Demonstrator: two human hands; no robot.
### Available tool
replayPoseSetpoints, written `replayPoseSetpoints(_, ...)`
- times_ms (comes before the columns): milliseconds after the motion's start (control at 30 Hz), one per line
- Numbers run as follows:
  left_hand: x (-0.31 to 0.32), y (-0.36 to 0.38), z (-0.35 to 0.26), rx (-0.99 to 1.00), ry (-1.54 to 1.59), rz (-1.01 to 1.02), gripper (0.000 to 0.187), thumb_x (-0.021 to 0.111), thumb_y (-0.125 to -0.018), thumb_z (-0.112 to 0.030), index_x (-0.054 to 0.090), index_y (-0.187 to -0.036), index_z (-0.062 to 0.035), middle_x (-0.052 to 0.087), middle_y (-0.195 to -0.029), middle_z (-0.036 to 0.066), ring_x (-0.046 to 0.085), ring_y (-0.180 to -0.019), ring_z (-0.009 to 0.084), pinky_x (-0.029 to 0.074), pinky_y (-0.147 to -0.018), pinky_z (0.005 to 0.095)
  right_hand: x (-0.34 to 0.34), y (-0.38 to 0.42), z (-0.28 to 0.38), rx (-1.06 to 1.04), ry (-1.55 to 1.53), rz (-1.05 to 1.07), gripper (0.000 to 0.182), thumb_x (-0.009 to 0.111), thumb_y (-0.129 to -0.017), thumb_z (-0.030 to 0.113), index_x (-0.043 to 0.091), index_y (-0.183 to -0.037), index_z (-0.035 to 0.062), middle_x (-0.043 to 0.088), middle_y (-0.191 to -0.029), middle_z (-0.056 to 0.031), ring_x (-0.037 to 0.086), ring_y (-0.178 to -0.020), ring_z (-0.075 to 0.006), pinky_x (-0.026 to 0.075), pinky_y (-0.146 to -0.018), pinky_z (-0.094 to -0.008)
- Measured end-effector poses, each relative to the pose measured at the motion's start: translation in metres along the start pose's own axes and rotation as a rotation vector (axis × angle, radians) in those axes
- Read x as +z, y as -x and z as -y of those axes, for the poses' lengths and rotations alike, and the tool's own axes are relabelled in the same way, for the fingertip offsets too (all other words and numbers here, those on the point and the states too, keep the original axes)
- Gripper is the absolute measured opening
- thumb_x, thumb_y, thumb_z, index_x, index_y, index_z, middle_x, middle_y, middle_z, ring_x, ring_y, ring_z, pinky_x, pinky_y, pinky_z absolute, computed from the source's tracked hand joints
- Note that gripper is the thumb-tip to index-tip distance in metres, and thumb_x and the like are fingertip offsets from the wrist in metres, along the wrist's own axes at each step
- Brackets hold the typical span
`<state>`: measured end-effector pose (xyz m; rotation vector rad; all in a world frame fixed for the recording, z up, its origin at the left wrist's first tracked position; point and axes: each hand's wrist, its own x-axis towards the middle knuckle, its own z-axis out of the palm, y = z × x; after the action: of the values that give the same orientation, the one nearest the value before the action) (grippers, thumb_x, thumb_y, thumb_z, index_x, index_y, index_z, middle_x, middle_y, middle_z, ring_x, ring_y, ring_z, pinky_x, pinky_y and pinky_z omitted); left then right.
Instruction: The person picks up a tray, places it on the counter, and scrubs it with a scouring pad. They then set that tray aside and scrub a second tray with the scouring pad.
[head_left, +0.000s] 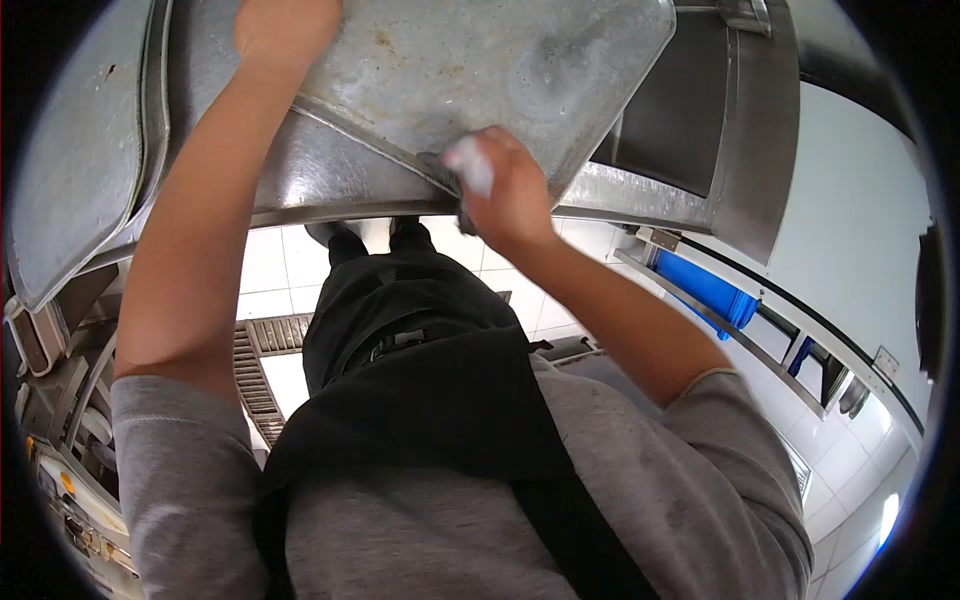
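Observation:
A large, stained metal baking tray [470, 70] lies at an angle over the steel sink counter, its near corner at the front edge. My right hand [505, 190] is closed around a dark grey scouring pad [440, 170] at the tray's near edge, with white foam on the fingers. Motion blurs the hand and the pad. My left hand [288, 25] is at the tray's far left, at the top of the view. Its fingers are out of sight, so I cannot see how it grips.
More metal trays [80, 150] lean at the left end of the counter. The sink basin [665, 110] opens on the right, behind the steel front rim [340, 205]. A blue container [705, 290] sits on a low rack at right. A floor drain grate [262, 385] lies by my legs.

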<state>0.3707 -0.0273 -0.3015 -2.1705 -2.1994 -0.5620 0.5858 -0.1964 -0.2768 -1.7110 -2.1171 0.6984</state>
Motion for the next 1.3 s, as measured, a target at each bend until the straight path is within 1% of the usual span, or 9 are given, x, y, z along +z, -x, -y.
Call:
replayPoseSetpoints(100,-0.002,0.002,0.001,0.028,0.009,-0.040,0.030,0.050,-0.095,-0.016,0.051,-0.119,0.0005,0.055,-0.112,0.021,0.058,-0.106,0.0373,0.051,-0.088,0.0453,-0.055,0.003,-0.067,-0.490,0.411,0.416,0.024,0.070,-0.072,0.010,0.067,-0.095,0.0162,0.064,-0.103,-0.0027,0.060,-0.095,-0.0277,0.054,-0.078,-0.0374)
replayPoseSetpoints(167,-0.007,0.006,-0.002,0.022,0.031,-0.046,0.029,0.050,-0.095,-0.016,0.052,-0.119,0.0003,0.055,-0.111,0.021,0.058,-0.106,0.0374,0.051,-0.088,0.0454,-0.088,-0.029,-0.102,-0.854,0.573,0.385,0.023,0.071,-0.072,0.012,0.068,-0.094,0.0174,0.064,-0.104,0.0012,0.059,-0.094,-0.0250,0.055,-0.073,-0.0333)
replayPoseSetpoints(367,-0.006,0.017,0.000,-0.022,0.037,0.006,0.028,0.050,-0.094,-0.015,0.052,-0.117,0.0002,0.054,-0.111,0.020,0.058,-0.106,0.0377,0.051,-0.087,0.0460,-0.069,-0.012,-0.061,-0.350,0.609,0.334,0.019,0.071,-0.074,0.010,0.068,-0.093,0.0150,0.065,-0.105,-0.0036,0.061,-0.092,-0.0291,0.054,-0.075,-0.0391)
replayPoseSetpoints(567,-0.006,0.022,-0.003,-0.020,0.050,0.003,0.024,0.051,-0.094,-0.015,0.053,-0.112,0.0003,0.054,-0.110,0.020,0.059,-0.103,0.0379,0.051,-0.085,0.0462,0.009,-0.001,0.038,0.442,-0.409,-0.123,0.012,0.065,-0.082,0.008,0.065,-0.094,0.0045,0.063,-0.094,-0.0213,0.060,-0.089,-0.0416,0.049,-0.081,-0.0483)
replayPoseSetpoints(633,-0.009,0.032,-0.008,0.149,0.153,0.011,0.022,0.054,-0.092,-0.014,0.055,-0.109,0.0001,0.055,-0.108,0.020,0.059,-0.101,0.0378,0.051,-0.084,0.0460,0.021,0.017,0.035,-0.245,-0.026,0.041,0.014,0.064,-0.081,0.011,0.065,-0.095,0.0089,0.064,-0.102,-0.0142,0.062,-0.091,-0.0363,0.053,-0.080,-0.0444)
replayPoseSetpoints(700,-0.012,0.033,-0.010,0.155,0.149,0.043,0.022,0.056,-0.090,-0.014,0.055,-0.107,0.0001,0.055,-0.107,0.020,0.059,-0.101,0.0377,0.052,-0.084,0.0460,-0.009,0.037,0.023,-0.272,0.243,0.246,0.019,0.073,-0.074,0.016,0.067,-0.091,0.0114,0.066,-0.099,-0.0103,0.062,-0.100,-0.0301,0.052,-0.085,-0.0429)
replayPoseSetpoints(833,-0.008,0.030,-0.006,0.132,0.183,0.036,0.023,0.060,-0.086,-0.014,0.055,-0.104,0.0002,0.055,-0.103,0.021,0.060,-0.099,0.0377,0.052,-0.083,0.0457,-0.076,0.030,-0.076,-0.413,0.600,0.170,0.019,0.077,-0.074,0.016,0.067,-0.089,0.0105,0.065,-0.092,-0.0074,0.059,-0.087,-0.0298,0.051,-0.071,-0.0427)
replayPoseSetpoints(1033,-0.013,0.011,0.008,-0.005,0.216,0.187,0.019,0.056,-0.090,-0.015,0.055,-0.103,-0.0014,0.061,-0.106,0.022,0.063,-0.098,0.0398,0.052,-0.083,0.0491,-0.084,0.003,-0.067,-0.431,0.556,0.145,0.023,0.073,-0.076,0.010,0.065,-0.097,0.0064,0.062,-0.098,-0.0106,0.057,-0.089,-0.0309,0.049,-0.079,-0.0410)
replayPoseSetpoints(1300,-0.022,0.001,0.025,0.116,0.256,0.246,0.019,0.052,-0.091,-0.014,0.056,-0.106,-0.0034,0.065,-0.102,0.022,0.062,-0.100,0.0410,0.049,-0.085,0.0502,-0.057,0.031,-0.020,-0.457,0.275,0.604,0.025,0.063,-0.080,0.010,0.065,-0.104,0.0059,0.061,-0.103,-0.0105,0.056,-0.098,-0.0289,0.048,-0.091,-0.0407)
